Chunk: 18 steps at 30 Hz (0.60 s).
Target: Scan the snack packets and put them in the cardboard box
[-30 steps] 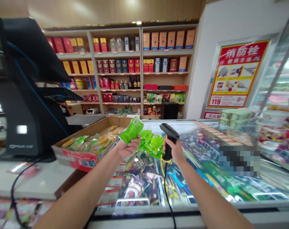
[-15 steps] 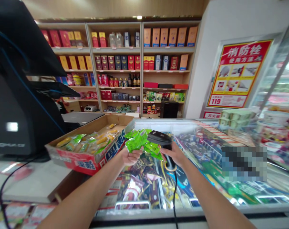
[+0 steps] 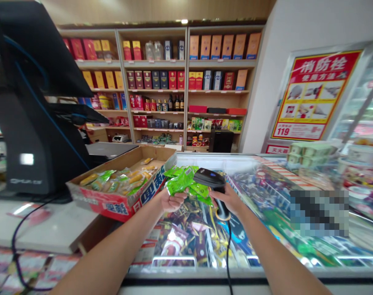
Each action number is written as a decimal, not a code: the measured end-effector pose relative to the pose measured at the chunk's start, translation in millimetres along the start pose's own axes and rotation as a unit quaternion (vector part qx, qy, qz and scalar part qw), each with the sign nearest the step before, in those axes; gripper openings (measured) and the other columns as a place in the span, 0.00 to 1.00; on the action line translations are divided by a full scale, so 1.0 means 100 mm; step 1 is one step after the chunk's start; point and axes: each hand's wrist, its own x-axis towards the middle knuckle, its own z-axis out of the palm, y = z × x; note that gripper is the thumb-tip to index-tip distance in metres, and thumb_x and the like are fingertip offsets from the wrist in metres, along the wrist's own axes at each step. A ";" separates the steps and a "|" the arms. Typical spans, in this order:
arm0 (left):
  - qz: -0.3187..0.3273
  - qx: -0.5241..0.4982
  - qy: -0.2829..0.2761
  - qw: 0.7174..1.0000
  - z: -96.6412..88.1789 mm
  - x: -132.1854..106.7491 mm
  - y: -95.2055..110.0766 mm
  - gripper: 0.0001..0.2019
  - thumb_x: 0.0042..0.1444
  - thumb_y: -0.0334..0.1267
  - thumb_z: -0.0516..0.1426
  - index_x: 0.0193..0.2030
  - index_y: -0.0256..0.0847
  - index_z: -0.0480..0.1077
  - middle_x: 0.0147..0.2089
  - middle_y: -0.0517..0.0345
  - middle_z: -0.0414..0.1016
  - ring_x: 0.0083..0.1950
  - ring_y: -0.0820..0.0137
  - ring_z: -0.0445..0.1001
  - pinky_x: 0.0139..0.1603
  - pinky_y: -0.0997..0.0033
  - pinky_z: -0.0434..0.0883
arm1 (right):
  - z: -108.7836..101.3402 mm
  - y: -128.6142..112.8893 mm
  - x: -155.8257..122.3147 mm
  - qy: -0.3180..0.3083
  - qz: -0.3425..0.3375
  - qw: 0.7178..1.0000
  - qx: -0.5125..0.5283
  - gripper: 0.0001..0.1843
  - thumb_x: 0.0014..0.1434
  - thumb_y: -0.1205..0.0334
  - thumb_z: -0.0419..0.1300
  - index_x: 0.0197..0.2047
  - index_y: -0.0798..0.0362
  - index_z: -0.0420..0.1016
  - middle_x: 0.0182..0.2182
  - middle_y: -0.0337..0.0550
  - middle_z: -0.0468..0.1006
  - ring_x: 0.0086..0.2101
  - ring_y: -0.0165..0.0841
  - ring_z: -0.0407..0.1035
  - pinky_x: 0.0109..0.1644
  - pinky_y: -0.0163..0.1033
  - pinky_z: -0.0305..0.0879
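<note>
My left hand (image 3: 171, 200) grips a small green snack packet (image 3: 179, 183), held flat over the glass lid of a chest freezer (image 3: 266, 192). My right hand (image 3: 228, 200) is closed round the handle of a black corded barcode scanner (image 3: 210, 179), whose head points left at the packet from a few centimetres away. Several more green packets (image 3: 201, 190) lie in a loose pile on the glass just behind both hands.
A shallow cardboard box (image 3: 112, 200) of yellow and green snack packets sits left of my hands, half on the white counter (image 3: 45, 229). A black checkout terminal (image 3: 29, 123) stands at far left. Stacked tubs (image 3: 309, 149) rest at right. Shelves of boxed goods (image 3: 186, 82) line the back wall.
My left hand lowered the green packet from upright to flat. The scanner tipped down and leftward until its head came close to the packet.
</note>
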 end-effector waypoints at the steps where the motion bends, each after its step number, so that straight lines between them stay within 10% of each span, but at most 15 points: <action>1: -0.002 0.000 -0.005 1.000 -0.01 0.00 0.00 0.04 0.58 0.27 0.51 0.36 0.36 0.66 0.18 0.70 0.47 0.12 0.86 0.45 0.10 0.92 0.45 | 0.00 0.01 0.00 -0.002 -0.003 1.000 -0.002 0.13 0.50 0.53 0.66 0.26 0.54 0.73 0.13 0.36 0.70 0.14 0.30 0.63 0.23 0.36 0.57; 6: 0.001 0.004 -0.002 1.000 -0.08 0.02 0.01 0.02 0.56 0.27 0.53 0.35 0.35 0.64 0.19 0.70 0.47 0.13 0.86 0.45 0.11 0.91 0.44 | 0.00 0.04 0.01 0.015 -0.007 1.000 0.016 0.12 0.50 0.54 0.65 0.27 0.54 0.73 0.14 0.36 0.71 0.15 0.30 0.64 0.23 0.36 0.58; 13: 0.105 0.112 0.114 0.981 0.04 0.11 0.07 0.09 0.51 0.28 0.55 0.28 0.39 0.56 0.18 0.70 0.50 0.13 0.84 0.49 0.12 0.88 0.43 | -0.06 0.04 0.08 0.200 -0.008 0.974 0.102 0.14 0.49 0.52 0.66 0.29 0.55 0.72 0.15 0.35 0.71 0.14 0.28 0.63 0.18 0.34 0.60; 18: 0.245 0.356 0.313 0.846 0.42 0.33 0.23 0.06 0.58 0.34 0.52 0.31 0.41 0.58 0.18 0.67 0.55 0.14 0.80 0.52 0.15 0.82 0.46 | -0.15 0.07 0.12 0.286 -0.028 0.946 0.149 0.15 0.47 0.53 0.67 0.29 0.55 0.72 0.17 0.35 0.71 0.14 0.27 0.64 0.17 0.32 0.60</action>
